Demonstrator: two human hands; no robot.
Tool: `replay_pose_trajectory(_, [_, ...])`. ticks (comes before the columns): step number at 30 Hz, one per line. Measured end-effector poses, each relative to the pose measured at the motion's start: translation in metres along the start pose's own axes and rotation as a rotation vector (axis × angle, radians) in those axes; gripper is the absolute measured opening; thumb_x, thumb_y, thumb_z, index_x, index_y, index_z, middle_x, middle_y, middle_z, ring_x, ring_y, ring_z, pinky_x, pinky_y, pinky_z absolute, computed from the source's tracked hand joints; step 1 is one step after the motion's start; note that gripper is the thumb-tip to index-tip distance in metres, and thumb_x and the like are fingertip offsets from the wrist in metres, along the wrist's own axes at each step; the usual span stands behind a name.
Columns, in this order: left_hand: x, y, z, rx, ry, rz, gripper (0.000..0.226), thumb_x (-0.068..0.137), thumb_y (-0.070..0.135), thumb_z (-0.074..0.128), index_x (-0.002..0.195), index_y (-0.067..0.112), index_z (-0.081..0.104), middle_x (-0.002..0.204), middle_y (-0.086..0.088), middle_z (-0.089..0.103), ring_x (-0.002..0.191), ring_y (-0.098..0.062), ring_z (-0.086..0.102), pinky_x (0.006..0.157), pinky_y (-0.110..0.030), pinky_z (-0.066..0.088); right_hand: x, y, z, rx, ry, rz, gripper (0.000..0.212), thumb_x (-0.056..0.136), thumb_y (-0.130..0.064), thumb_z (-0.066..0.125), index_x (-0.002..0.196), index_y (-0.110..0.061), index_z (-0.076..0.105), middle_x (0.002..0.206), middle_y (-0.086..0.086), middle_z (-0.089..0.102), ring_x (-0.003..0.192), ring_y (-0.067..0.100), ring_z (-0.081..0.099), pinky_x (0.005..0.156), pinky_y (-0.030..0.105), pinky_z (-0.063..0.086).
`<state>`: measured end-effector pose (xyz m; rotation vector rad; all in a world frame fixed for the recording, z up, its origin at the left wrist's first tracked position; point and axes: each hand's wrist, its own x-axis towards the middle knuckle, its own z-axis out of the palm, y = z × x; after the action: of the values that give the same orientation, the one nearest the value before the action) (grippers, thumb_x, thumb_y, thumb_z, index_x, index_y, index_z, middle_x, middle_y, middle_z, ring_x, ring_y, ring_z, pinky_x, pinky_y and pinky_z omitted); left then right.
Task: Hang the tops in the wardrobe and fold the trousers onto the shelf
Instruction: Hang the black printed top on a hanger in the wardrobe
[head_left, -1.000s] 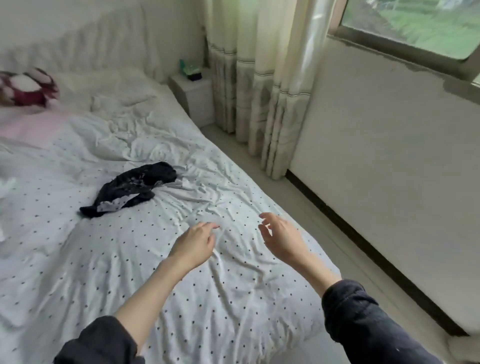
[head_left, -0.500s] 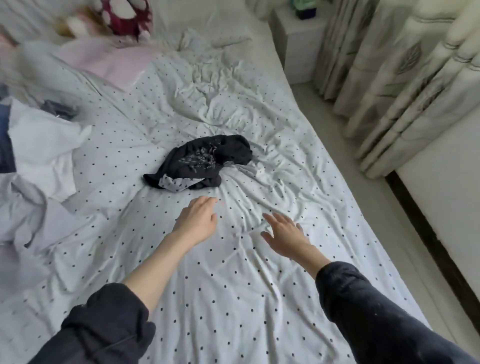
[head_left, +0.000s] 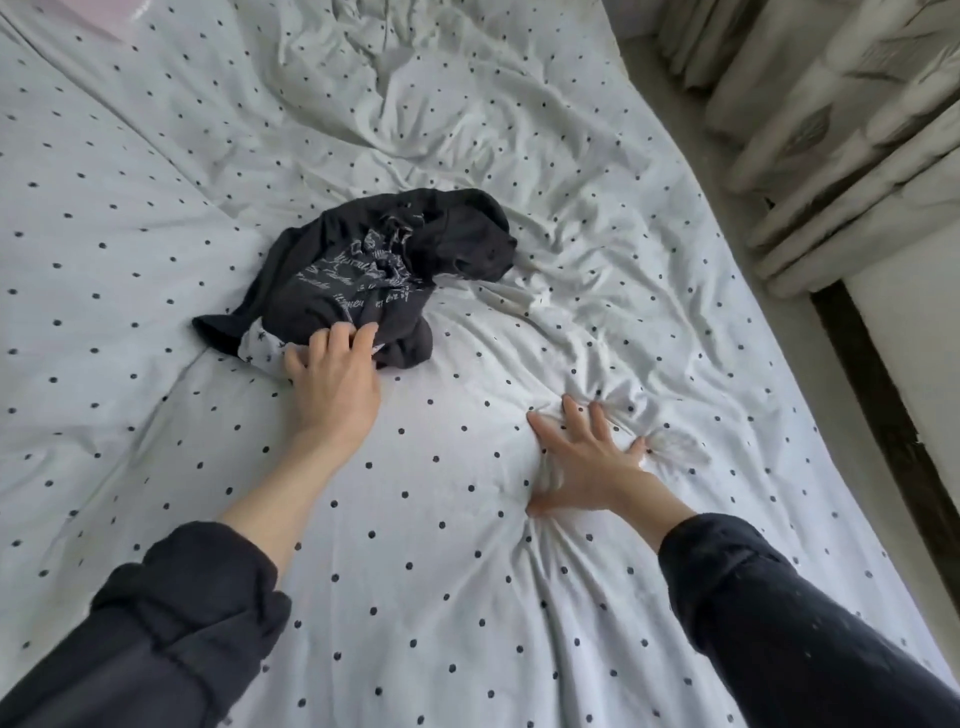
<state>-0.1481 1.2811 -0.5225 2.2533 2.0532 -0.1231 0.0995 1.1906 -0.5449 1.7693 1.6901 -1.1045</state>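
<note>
A person leans over a bed, seen from their own head looking down. The white bedsheet (head_left: 156, 218) has small dark dots and is wrinkled, most heavily toward twelve o'clock.

At about eight o'clock a dark sleeve (head_left: 171, 623) is pushed up the left forearm. The left hand (head_left: 335, 379) reaches toward the middle of the view, palm down, and its fingertips (head_left: 363, 335) curl onto the near edge of a crumpled black top (head_left: 395, 260). Whether they have pinched the cloth or only touch it cannot be told. The top lies bunched on the sheet just above centre, toward eleven o'clock from the middle. It carries pale printed lettering, and a patch of lighter patterned fabric (head_left: 260, 345) shows at its near left edge, just beside the hand.

At about four o'clock the right hand (head_left: 587, 462) lies flat on the sheet with fingers spread wide, holding nothing, pressing into the mattress so that creases fan out around it. Its dark sleeve (head_left: 769, 613) runs to the lower right corner.

At two o'clock pale curtains (head_left: 831, 130) with a faint leaf pattern hang beside the bed.
</note>
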Motion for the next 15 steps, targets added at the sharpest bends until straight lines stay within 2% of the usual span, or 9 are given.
replay_pose_trajectory(2, [0.006,0.000,0.000,-0.039,0.013,-0.004,0.031,0.088,0.006,0.059,0.118,0.008,0.062,0.108,-0.017,0.059,0.101,-0.037,0.051,0.086,-0.049,0.038,0.001,0.000,-0.001,-0.003,-0.016,0.004,0.113,0.065,-0.065,0.071,0.144,-0.050,-0.008,0.155,-0.005,-0.025,0.142,0.028,-0.025,0.100,0.076,0.004])
replay_pose_trajectory(5, [0.002,0.001,-0.007,-0.116,0.001,-0.017,0.024,0.087,-0.001,0.055,0.108,0.003,0.065,0.096,-0.020,0.062,0.090,-0.038,0.054,0.075,-0.045,0.039,0.001,0.000,-0.001,0.001,-0.024,0.006,0.114,0.065,-0.065,0.071,0.144,-0.049,-0.009,0.155,-0.004,-0.025,0.141,0.028,-0.026,0.100,0.077,0.002])
replay_pose_trajectory(11, [-0.048,0.029,-0.026,-0.165,-0.105,-0.021,0.017,0.096,0.015,0.049,0.102,0.005,0.061,0.106,-0.014,0.065,0.100,-0.036,0.058,0.069,-0.034,0.029,-0.015,-0.009,-0.001,0.007,0.054,0.030,0.110,0.069,-0.065,0.068,0.146,-0.046,-0.007,0.156,-0.004,-0.022,0.142,0.028,-0.025,0.102,0.075,0.002])
replay_pose_trajectory(13, [-0.072,0.041,-0.033,-0.174,-0.158,0.005,0.016,0.097,0.017,0.047,0.101,0.008,0.060,0.108,-0.010,0.065,0.101,-0.033,0.058,0.066,-0.031,0.026,-0.026,-0.010,0.004,0.023,0.121,0.024,0.102,0.073,-0.063,0.065,0.147,-0.043,-0.002,0.156,-0.005,-0.019,0.142,0.026,-0.023,0.104,0.074,0.003])
replay_pose_trajectory(15, [-0.103,0.052,-0.043,-0.218,-0.200,0.031,0.015,0.097,0.018,0.047,0.097,0.009,0.059,0.104,-0.009,0.065,0.099,-0.031,0.058,0.065,-0.029,0.026,-0.044,-0.010,0.013,0.030,0.176,-0.014,0.086,0.083,-0.058,0.057,0.148,-0.039,0.005,0.156,-0.005,-0.015,0.143,0.024,-0.020,0.107,0.071,0.002])
